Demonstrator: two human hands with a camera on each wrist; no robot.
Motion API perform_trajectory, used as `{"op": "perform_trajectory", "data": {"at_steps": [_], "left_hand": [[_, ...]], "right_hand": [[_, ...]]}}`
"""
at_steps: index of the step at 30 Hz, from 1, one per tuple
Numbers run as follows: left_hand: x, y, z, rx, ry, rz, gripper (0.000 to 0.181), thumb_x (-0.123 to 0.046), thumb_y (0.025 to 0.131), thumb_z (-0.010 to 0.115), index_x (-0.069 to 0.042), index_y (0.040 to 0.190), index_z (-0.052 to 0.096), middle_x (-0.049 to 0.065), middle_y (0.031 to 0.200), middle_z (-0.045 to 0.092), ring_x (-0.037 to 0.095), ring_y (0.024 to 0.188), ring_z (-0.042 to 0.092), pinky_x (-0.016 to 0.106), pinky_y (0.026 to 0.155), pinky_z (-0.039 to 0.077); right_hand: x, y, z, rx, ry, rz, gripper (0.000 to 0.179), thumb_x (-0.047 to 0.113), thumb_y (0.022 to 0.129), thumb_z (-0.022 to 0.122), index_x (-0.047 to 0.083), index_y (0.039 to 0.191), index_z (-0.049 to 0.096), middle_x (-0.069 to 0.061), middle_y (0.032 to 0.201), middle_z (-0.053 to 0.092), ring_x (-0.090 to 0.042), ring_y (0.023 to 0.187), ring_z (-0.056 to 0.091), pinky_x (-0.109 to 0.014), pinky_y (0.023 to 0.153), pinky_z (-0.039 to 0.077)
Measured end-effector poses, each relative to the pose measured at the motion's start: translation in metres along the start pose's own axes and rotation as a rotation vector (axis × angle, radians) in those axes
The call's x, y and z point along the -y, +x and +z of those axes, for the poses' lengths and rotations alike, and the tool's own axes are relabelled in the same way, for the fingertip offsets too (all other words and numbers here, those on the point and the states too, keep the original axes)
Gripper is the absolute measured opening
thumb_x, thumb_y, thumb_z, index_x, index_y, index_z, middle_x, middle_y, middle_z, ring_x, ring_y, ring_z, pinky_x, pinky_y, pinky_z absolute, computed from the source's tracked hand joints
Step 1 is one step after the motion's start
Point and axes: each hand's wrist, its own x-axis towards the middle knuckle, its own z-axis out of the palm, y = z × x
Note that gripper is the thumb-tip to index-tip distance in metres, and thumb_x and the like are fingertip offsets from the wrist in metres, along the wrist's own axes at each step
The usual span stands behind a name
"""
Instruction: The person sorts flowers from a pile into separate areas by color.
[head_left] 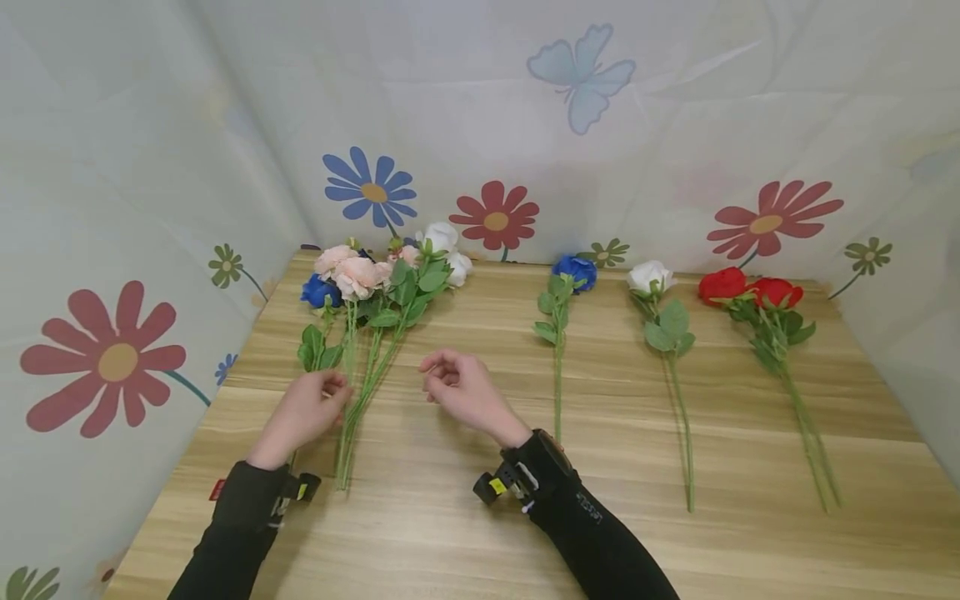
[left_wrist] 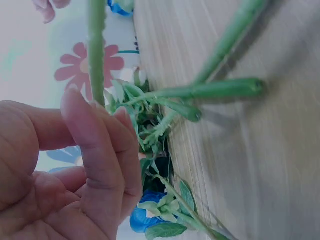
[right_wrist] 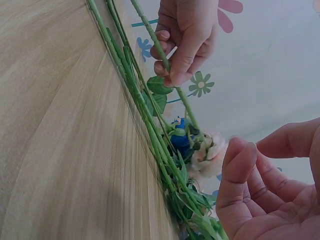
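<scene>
1. We see the left hand (head_left: 303, 412) just left of the flower bunch (head_left: 405, 287), beside the lower part of its stems; thumb and fingers pinch a single green stem.
2. That stem belongs to a pale pink ruffled flower (right_wrist: 212, 157); we find it in the left hand's grip, its stem raised off the wood above the bunch's stems, its bloom at the bunch's head end.
3. The right hand (head_left: 472, 396) hovers just right of the bunch's stems, well apart from the held stem. We see its fingers loosely bent, thumb and index tips close together, with nothing between them; in the right wrist view we cannot tell whether those tips touch.
4. In the bunch we make out more pale pink blooms, white roses (head_left: 442, 237) toward its right side and a blue rose (head_left: 321, 292) at its left edge.
5. Right of the bunch, we see a separate blue rose (head_left: 576, 273); farther right, a single white rose (head_left: 651, 277); farthest right, two red roses (head_left: 777, 292) with their stems side by side.
6. Under the bunch we see a wood-grain table (head_left: 465, 533), and behind it a pale curtain (head_left: 675, 100) printed with daisies and a light blue butterfly (head_left: 588, 79).
</scene>
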Motion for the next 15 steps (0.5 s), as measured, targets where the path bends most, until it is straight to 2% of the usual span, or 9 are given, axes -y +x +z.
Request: {"op": "perform_trajectory", "data": {"at_steps": [3,7,10,15], "left_hand": [[-0.003,-0.001,-0.001,-0.015,-0.033,0.007,0.032,-0.017,0.105,0.052,0.009,0.124,0.057,0.024,0.108,0.065,0.018,0.071,0.068,0.030,0.062,0.052],[-0.007,-0.001,0.000,-0.055,-0.080,0.023,0.030,-0.019,0.106,0.052,0.005,0.122,0.057,0.021,0.105,0.064,0.019,0.072,0.068,0.028,0.060,0.051],[-0.010,-0.001,0.002,-0.088,-0.116,0.042,0.027,-0.020,0.106,0.053,0.003,0.120,0.057,0.020,0.103,0.065,0.021,0.071,0.068,0.027,0.061,0.052],[-0.020,0.004,0.009,-0.111,-0.175,0.073,0.023,-0.020,0.105,0.054,0.001,0.114,0.057,0.023,0.102,0.064,0.029,0.072,0.068,0.027,0.062,0.053]], "right_hand": [[0.000,0.000,0.000,-0.005,0.003,0.000,0.025,-0.001,0.094,0.056,-0.010,0.117,0.061,-0.029,0.097,0.068,-0.047,0.085,0.068,-0.020,0.067,0.055],[0.001,-0.001,-0.001,-0.015,0.012,0.006,0.025,-0.001,0.093,0.056,-0.010,0.116,0.062,-0.025,0.095,0.068,-0.046,0.085,0.068,-0.036,0.073,0.060],[0.002,-0.002,-0.003,-0.017,0.022,0.017,0.026,-0.001,0.093,0.055,-0.010,0.117,0.062,-0.025,0.095,0.068,-0.048,0.087,0.067,-0.046,0.076,0.060],[0.002,-0.003,-0.009,-0.020,0.024,0.032,0.027,0.000,0.094,0.054,-0.009,0.118,0.062,-0.030,0.099,0.067,-0.048,0.088,0.067,-0.038,0.074,0.060]]}}
